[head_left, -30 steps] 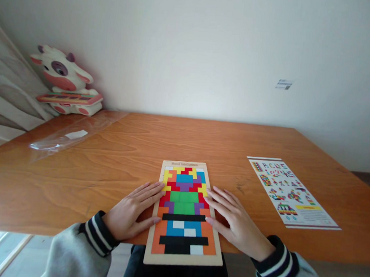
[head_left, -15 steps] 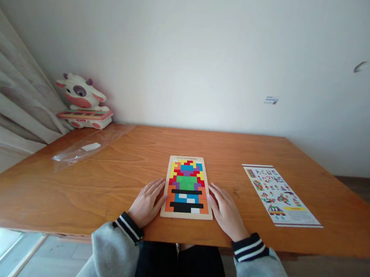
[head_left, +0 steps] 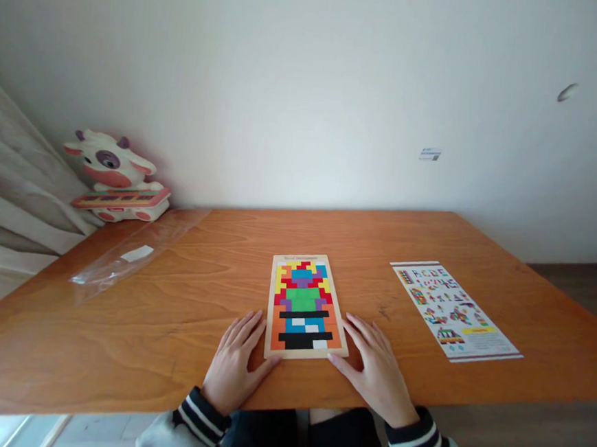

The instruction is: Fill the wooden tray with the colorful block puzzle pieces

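A wooden block puzzle board point(head_left: 303, 354) lies flat on the table in front of me, filled with colourful pieces. Green pieces point(head_left: 301, 298) sit in its middle, and black bars point(head_left: 304, 315) cross its lower half. My left hand point(head_left: 236, 360) rests open at the board's lower left, thumb tip at the near left corner and fingers stretched along the table. On the other side, my right hand point(head_left: 377, 367) is open too, its thumb at the near right corner and its fingertips beside the right edge. Neither hand grips the board.
A printed pattern sheet point(head_left: 480, 338) lies to the right on the wooden table point(head_left: 185, 352). At the left are a clear plastic bag point(head_left: 114, 264) and a cow-shaped toy keyboard point(head_left: 119, 178). A curtain point(head_left: 15, 201) hangs on the left, and a white wall point(head_left: 298, 99) stands behind.
Both hands have slid back along the board's sides towards me, thumbs now at its near corners. The camera view has tilted slightly.
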Tool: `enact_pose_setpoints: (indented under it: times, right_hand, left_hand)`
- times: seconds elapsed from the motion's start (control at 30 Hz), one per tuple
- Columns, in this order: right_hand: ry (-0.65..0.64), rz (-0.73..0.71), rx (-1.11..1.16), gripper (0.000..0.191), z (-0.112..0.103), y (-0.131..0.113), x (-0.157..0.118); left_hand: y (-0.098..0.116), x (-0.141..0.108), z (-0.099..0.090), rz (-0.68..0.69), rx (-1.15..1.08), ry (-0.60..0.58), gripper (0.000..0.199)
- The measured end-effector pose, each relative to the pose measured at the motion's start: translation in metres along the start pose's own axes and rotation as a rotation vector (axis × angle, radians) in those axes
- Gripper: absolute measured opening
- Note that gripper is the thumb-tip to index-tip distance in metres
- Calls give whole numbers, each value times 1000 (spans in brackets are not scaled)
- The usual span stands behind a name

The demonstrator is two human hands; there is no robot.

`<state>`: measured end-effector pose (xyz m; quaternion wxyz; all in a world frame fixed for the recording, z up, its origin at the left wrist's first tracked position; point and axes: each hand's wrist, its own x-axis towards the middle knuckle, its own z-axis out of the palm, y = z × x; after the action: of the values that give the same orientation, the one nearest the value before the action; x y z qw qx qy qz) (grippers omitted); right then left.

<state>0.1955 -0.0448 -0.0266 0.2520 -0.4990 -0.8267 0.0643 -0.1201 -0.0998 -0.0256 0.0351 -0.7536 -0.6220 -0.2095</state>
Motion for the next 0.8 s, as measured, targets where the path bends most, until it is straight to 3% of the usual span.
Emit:
enact_pose_setpoints:
  times: [0.27, 0.8]
  right_hand:
    - [78, 5, -91, 43, 5, -3, -1]
    - [59, -51, -18, 49, 0, 0, -5]
  left_hand:
    - [3, -1, 5, -52, 4, 82, 48]
    - [16, -4, -7, -135, 75, 47, 40]
